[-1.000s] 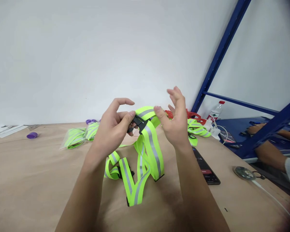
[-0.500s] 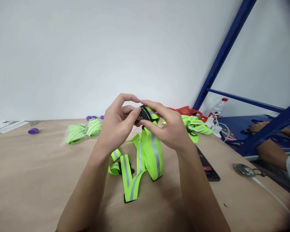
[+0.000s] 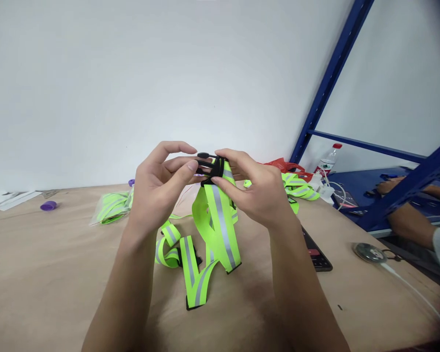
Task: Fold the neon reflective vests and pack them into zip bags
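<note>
A black side-release buckle point(image 3: 216, 167) sits between my hands, its prongs pointing left. My right hand point(image 3: 258, 188) pinches the buckle's base and the neon-yellow reflective strap point(image 3: 222, 220) threaded at it. My left hand point(image 3: 161, 183) has thumb and fingers closed at the prong tips; the exact contact is partly hidden by the thumb. From the buckle the strap, with its grey stripe, hangs down to the table. More of this strap harness point(image 3: 194, 274) lies looped and folded below, with black end pieces.
Bagged neon straps point(image 3: 112, 208) and a purple ring point(image 3: 48, 206) lie left. Right are more straps point(image 3: 302, 187), a red bag point(image 3: 282, 165), a phone point(image 3: 317, 254), a round cabled device point(image 3: 368, 253), a bottle point(image 3: 328, 160), a blue frame point(image 3: 326, 88) and another person's arm point(image 3: 410, 222).
My left hand has moved left, away from my right. The buckle, mostly covered before, now shows its prongs, and the hanging strap has turned its striped face toward me.
</note>
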Tool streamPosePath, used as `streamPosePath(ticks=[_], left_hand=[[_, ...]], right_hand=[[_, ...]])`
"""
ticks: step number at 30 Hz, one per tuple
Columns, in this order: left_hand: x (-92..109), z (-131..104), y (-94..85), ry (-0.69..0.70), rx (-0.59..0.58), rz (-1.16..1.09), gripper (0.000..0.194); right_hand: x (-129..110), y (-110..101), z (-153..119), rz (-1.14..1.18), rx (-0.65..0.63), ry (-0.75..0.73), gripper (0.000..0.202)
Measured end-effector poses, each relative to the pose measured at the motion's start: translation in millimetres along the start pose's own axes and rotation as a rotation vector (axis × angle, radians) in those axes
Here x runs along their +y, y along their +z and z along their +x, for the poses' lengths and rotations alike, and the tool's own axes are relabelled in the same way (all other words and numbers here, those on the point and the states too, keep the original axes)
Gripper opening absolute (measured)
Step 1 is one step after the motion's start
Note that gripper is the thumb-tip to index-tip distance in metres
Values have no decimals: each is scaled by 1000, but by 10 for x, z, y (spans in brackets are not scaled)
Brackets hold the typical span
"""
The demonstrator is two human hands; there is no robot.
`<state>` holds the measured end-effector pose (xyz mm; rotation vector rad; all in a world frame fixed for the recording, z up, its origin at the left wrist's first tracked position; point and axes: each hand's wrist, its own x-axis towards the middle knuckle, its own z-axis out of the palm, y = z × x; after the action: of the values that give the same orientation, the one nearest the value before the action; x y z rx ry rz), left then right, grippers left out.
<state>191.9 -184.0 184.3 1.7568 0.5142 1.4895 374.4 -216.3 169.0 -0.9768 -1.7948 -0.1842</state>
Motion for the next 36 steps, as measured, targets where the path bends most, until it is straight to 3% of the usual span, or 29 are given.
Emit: streamPosePath(ticks=[3,11,18,22,24,27,29,32,36], left_hand=[[10,-6,5,6,10,-1,23],[-30,-1,60,81,64,70,14],[37,-44,49,57,-66,123,6],[82,-36,-51,38,-190,228,10],[92,-21,-79,-62,-380,351,17],[47,-9,-40,-256,-755,589,28],[-52,-19,43,-323,-902,778,34],[-303,-64,222,-329,-908,1030,43],[-698,-150,459,-413,-1081,1015,47]], right_hand=[[-2,3,3,-13,3,-6,39],[-84,121,12,-30,-155,107,68],[-106,146,27,-53,-133,193,43],[-49,122,23,74,30,230,39],[-26,126,16,148,125,236,39],[-30,153,14,223,270,218,42],[-55,160,30,239,387,191,45],[-92,110,75,215,583,184,46],[-63,-86,97,317,878,162,40]])
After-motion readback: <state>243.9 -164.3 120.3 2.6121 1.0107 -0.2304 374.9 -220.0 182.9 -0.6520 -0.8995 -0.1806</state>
